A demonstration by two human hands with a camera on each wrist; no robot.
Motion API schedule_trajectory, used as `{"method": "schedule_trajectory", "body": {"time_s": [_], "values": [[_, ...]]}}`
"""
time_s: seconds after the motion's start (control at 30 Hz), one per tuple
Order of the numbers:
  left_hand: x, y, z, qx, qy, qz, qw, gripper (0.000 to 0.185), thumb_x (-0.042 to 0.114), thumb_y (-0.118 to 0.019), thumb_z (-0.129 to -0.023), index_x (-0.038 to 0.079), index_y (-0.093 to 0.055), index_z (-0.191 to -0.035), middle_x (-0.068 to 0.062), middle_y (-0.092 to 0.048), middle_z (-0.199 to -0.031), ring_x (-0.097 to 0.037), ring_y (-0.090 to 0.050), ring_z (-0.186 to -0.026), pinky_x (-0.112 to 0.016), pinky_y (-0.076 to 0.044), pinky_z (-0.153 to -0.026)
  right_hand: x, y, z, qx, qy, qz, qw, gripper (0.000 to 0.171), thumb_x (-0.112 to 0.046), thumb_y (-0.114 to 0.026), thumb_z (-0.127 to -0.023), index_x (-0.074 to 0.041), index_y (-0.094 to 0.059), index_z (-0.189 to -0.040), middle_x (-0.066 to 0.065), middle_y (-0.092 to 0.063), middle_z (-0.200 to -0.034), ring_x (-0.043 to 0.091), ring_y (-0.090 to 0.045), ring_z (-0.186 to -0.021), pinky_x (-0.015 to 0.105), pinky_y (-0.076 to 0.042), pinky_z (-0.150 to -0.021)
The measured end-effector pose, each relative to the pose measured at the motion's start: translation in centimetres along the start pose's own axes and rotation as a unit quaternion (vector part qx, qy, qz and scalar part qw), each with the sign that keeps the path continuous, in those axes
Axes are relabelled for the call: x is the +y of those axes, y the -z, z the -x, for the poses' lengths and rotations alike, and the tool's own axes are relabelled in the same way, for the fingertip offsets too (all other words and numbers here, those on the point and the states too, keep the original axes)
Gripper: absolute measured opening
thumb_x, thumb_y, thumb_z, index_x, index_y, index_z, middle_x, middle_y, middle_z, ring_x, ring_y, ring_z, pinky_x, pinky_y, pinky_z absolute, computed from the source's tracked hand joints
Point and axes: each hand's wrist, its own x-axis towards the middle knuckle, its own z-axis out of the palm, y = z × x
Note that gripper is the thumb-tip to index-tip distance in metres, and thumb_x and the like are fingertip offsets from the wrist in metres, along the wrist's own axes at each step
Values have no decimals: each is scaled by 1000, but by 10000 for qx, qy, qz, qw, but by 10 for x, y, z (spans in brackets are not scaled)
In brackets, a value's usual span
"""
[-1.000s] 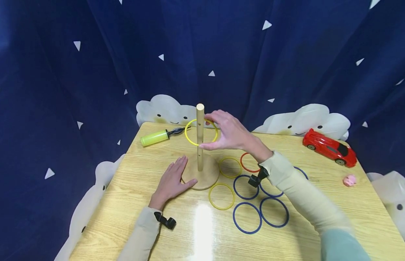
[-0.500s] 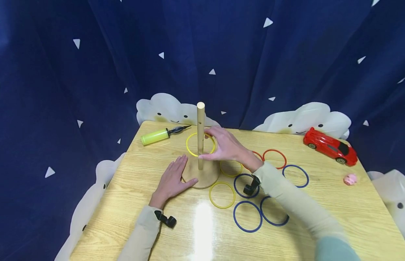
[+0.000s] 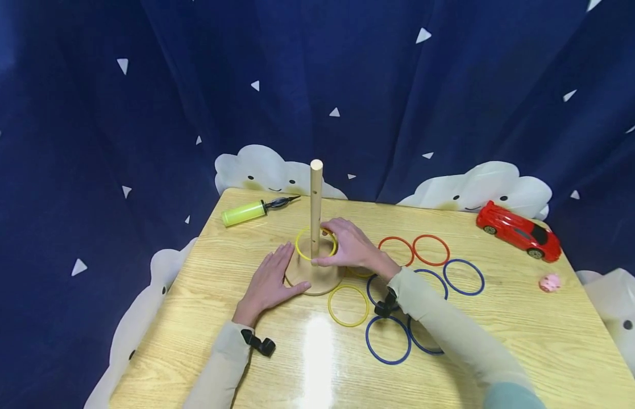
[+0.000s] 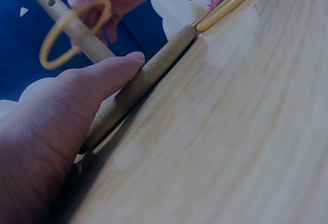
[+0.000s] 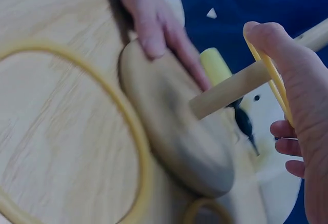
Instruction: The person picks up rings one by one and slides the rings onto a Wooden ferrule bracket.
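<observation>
A wooden peg stand has a round base (image 3: 317,279) and an upright pole (image 3: 315,193). A yellow ring (image 3: 303,245) circles the pole just above the base, and my right hand (image 3: 343,244) pinches its right side. The right wrist view shows my fingers (image 5: 287,75) curled on that yellow ring (image 5: 270,67) beside the pole (image 5: 241,88). My left hand (image 3: 275,271) lies flat on the table, its thumb against the base's left edge (image 4: 154,70).
Loose rings lie right of the stand: a yellow one (image 3: 348,305), two red ones (image 3: 431,249), several blue ones (image 3: 387,339). A yellow-green pump (image 3: 244,213) lies at the back left. A red toy car (image 3: 518,230) and a small pink toy (image 3: 548,282) sit far right.
My right hand has brought the yellow ring down the pole from near the top to just above the base. The left hand has stayed put.
</observation>
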Motion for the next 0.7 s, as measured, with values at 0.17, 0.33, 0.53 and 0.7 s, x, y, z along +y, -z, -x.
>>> {"method": "schedule_trajectory", "body": {"time_s": [0.17,0.33,0.53,0.7], "values": [[0,0,2,81,-79,-9,9999,114,83,-56,-87,8,-22,-167,-8,-22,-173,-26,-19,-160,-47,-15,-131,9,-15,6,-113,-185,164,9996,88,-71,-81,-70,-7,-67,-130,8,-70,-117,22,-62,-108,42,-55,-94],[-1,0,4,101,-104,-70,9999,115,82,-57,-87,6,-24,-166,-9,-24,-173,-26,-20,-160,-47,-16,-131,12,-27,11,-393,-418,240,9981,92,-75,-81,-69,-7,-67,-130,7,-65,-118,23,-56,-111,42,-51,-94],[-1,-1,3,72,-62,-28,10000,114,82,-58,-87,8,-23,-167,-8,-24,-173,-25,-20,-160,-47,-16,-131,15,-36,14,-643,-492,533,9953,94,-80,-77,-69,-8,-68,-127,4,-61,-116,20,-51,-107,37,-48,-90],[-1,-1,2,34,-22,-39,10000,115,84,-56,-87,10,-21,-168,-5,-22,-174,-22,-17,-161,-43,-13,-132,18,-39,14,-708,-457,698,9940,95,-81,-75,-69,-6,-68,-128,4,-59,-114,22,-49,-106,37,-46,-90]]}}
